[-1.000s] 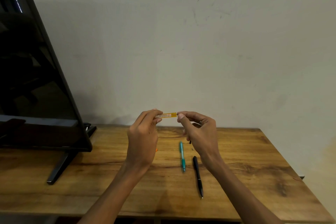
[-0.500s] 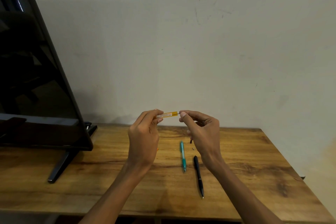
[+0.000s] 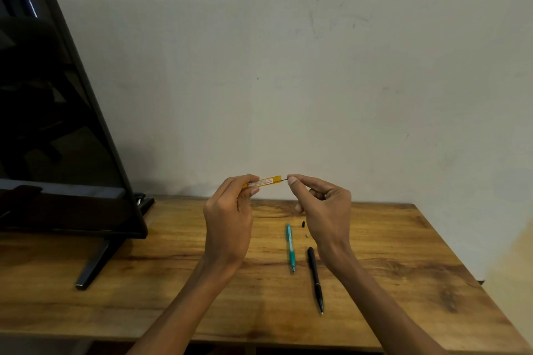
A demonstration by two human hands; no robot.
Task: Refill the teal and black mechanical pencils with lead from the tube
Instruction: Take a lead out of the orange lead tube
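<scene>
Above the wooden table my left hand holds a small yellow lead tube level, its open end pointing right. My right hand pinches a thin dark lead that sticks out of that end, thumb and forefinger closed on it. Below the hands, the teal pencil lies on the table with its tip toward me. The black pencil lies just to its right, roughly parallel. Two tiny dark parts, a black cap and a smaller grey piece, rest near the pencils' far ends.
A large black screen on a slanted foot fills the left side of the table. A plain wall rises right behind the table. The table's right edge runs diagonally at the right.
My right hand has drawn slightly to the right, away from the tube's end, and a short length of lead now shows between tube and fingertips. The left hand keeps the tube steady.
</scene>
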